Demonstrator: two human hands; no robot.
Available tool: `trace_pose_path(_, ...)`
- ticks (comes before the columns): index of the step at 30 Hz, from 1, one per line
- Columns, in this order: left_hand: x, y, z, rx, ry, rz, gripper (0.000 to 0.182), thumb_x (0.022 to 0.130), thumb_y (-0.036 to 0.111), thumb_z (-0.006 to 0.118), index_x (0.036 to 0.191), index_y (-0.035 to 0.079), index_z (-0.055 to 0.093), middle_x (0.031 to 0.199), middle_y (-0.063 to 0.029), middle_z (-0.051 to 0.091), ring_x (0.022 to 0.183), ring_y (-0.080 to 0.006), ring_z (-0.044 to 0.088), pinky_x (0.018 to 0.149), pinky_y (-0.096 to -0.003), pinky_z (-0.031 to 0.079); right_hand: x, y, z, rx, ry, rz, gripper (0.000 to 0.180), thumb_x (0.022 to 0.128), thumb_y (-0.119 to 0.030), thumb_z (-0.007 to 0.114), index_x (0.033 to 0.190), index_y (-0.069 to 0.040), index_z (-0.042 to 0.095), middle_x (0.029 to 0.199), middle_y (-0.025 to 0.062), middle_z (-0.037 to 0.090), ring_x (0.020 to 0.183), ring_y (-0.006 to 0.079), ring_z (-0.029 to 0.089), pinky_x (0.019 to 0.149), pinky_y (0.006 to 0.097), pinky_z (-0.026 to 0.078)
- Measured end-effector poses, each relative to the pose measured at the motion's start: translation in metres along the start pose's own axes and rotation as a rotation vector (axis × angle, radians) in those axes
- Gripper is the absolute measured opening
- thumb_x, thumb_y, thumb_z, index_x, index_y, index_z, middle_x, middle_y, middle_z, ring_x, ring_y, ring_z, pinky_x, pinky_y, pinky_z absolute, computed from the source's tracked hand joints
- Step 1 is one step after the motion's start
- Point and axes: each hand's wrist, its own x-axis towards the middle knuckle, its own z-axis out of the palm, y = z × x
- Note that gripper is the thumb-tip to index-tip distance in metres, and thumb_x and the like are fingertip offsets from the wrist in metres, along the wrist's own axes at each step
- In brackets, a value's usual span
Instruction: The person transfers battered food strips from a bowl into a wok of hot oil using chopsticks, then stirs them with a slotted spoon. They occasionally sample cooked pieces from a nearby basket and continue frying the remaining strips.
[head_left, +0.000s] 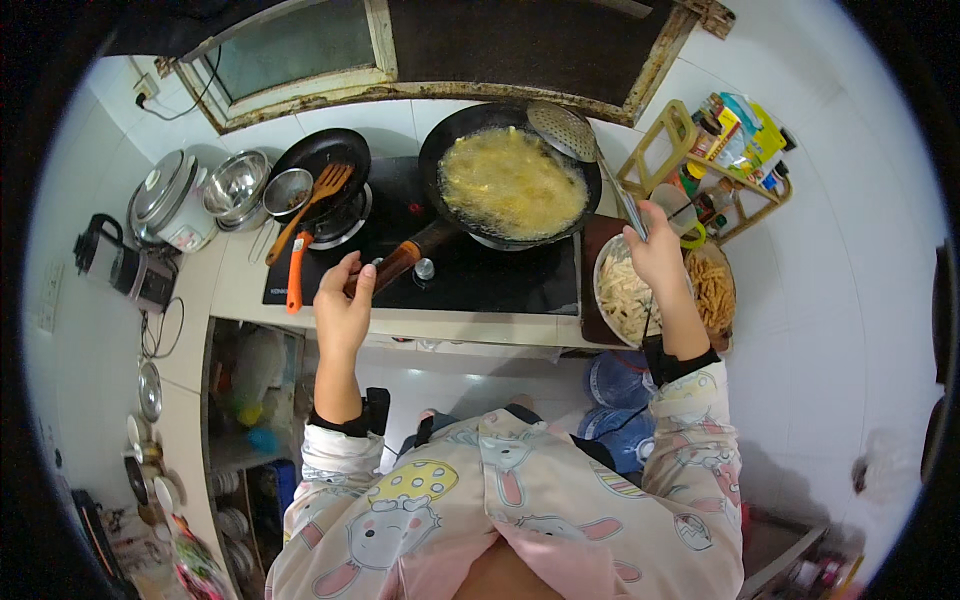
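Observation:
A black wok (433, 184) stands on the stove's right burner, full of bubbling oil with pale yellow pieces frying in it. My left hand (341, 304) is around the end of its wooden handle (394, 268), thumb on the near side. In my right hand (660, 251) is the metal handle of a perforated skimmer (562, 132), whose round head rests at the wok's upper right rim. Below my right hand, a white bowl (609, 309) holds pale battered-looking strips. Browned fried strips (709, 289) lie in a container beside it, partly hidden by my wrist.
A black frying pan (330, 146) sits at the left burner with a wooden slotted turner (330, 180) and a small strainer (288, 191). Farther left are steel bowls (236, 184), a rice cooker (169, 202) and a blender (124, 262). A seasoning rack (750, 184) stands right.

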Motion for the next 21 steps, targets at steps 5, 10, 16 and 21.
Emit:
trace_pose_path(5, -0.002, 0.013, 0.019, 0.219, 0.138, -0.022, 0.037, 0.081, 0.029, 0.062, 0.102, -0.001, 0.060, 0.086, -0.0150, 0.060, 0.075, -0.0239, 0.060, 0.067, -0.0301, 0.047, 0.041, 0.006, 0.009, -0.098, -0.069, -0.039, 0.040, 0.080, -0.015, 0.056, 0.117, -0.007, 0.044, 0.092, 0.0244, 0.060, 0.087, 0.0399, 0.056, 0.075, 0.0439, 0.043)
trace_pose_path(10, 0.006, 0.020, 0.025, 0.364, 0.195, -0.039, 0.036, 0.080, 0.030, 0.063, 0.099, 0.000, 0.063, 0.076, -0.0130, 0.061, 0.067, -0.0230, 0.060, 0.061, -0.0306, 0.047, 0.061, 0.019, 0.022, -0.109, -0.017, -0.082, 0.039, 0.079, -0.015, 0.055, 0.116, -0.007, 0.044, 0.088, 0.0252, 0.060, 0.085, 0.0412, 0.056, 0.075, 0.0456, 0.044)
trace_pose_path(16, 0.011, 0.016, 0.020, 0.371, 0.150, 0.019, 0.032, 0.079, 0.028, 0.064, 0.098, 0.002, 0.064, 0.070, -0.0113, 0.061, 0.060, -0.0212, 0.059, 0.054, -0.0297, 0.046, 0.070, 0.021, 0.029, -0.047, -0.115, 0.084, 0.038, 0.080, -0.014, 0.056, 0.114, -0.003, 0.044, 0.091, 0.0247, 0.060, 0.091, 0.0416, 0.055, 0.079, 0.0432, 0.042)
trace_pose_path(21, 0.015, 0.010, 0.015, 0.340, 0.108, 0.112, 0.032, 0.078, 0.028, 0.065, 0.097, 0.003, 0.064, 0.070, -0.0103, 0.060, 0.060, -0.0233, 0.059, 0.054, -0.0311, 0.046, 0.065, 0.006, 0.024, 0.266, -0.321, 0.452, 0.027, 0.079, -0.008, 0.054, 0.105, -0.004, 0.045, 0.064, 0.0093, 0.056, 0.042, 0.0142, 0.047, 0.034, 0.0278, 0.033)
